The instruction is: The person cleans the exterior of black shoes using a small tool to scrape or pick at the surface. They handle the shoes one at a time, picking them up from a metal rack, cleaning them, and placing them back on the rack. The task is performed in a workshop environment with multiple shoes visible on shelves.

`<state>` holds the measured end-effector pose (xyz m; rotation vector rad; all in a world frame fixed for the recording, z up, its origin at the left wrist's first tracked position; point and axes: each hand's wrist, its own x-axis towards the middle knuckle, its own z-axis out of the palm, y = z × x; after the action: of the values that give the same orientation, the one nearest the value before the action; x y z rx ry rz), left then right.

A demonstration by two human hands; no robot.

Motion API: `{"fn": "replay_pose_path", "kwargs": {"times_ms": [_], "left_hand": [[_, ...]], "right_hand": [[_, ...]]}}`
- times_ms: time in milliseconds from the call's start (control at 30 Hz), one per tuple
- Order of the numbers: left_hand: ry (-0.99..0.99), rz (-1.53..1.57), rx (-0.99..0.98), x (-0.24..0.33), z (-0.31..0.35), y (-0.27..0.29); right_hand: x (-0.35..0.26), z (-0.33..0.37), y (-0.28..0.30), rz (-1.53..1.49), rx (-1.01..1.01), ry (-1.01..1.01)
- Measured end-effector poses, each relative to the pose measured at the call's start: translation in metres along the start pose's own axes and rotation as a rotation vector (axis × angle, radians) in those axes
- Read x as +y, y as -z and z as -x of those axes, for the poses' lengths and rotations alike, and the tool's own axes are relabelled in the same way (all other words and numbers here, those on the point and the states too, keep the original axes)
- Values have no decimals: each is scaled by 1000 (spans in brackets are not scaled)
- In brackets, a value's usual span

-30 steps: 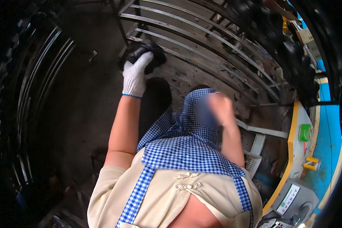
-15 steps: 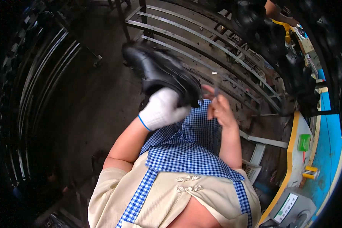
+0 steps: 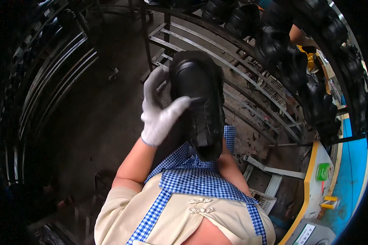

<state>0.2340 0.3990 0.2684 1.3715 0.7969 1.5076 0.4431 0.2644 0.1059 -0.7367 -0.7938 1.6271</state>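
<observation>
A black shoe is held up before my apron, its rounded toe pointing away from me and its lacing nearer. My left hand, in a white knit glove, grips its left side. The thumb lies across the upper, while the other fingers bend at the edge near the toe; their tips are partly hidden. My right forearm is bare and rises behind the shoe's near end. The shoe covers my right hand, so its fingers and anything in them cannot be seen.
Beyond the shoe stands a metal rack with long bars. More black shoes line a shelf at upper right, near another person's arm. At right, a blue-topped bench holds a green box and a yellow roll.
The shoe has turned from slanting to nearly lengthwise, its upper facing me. My left hand has shifted from its opening to its left side. My right hand has gone behind the shoe.
</observation>
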Motion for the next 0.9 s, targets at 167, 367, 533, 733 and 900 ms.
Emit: {"fn": "replay_pose_path", "kwargs": {"times_ms": [167, 367, 533, 733, 900], "left_hand": [[412, 325, -144, 0, -14, 7], [365, 56, -657, 20, -30, 12], [427, 20, -970, 8, -26, 6], [310, -162, -1128, 2, -18, -2], [304, -219, -1196, -1, -11, -8]], "right_hand": [[0, 5, 27, 163, 300, -290], [-139, -5, -79, 1057, 245, 702], [-187, -20, -123, 1608, -89, 833], [-198, -12, -130, 1914, -356, 585], [-200, -16, -138, 2031, -517, 407]]}}
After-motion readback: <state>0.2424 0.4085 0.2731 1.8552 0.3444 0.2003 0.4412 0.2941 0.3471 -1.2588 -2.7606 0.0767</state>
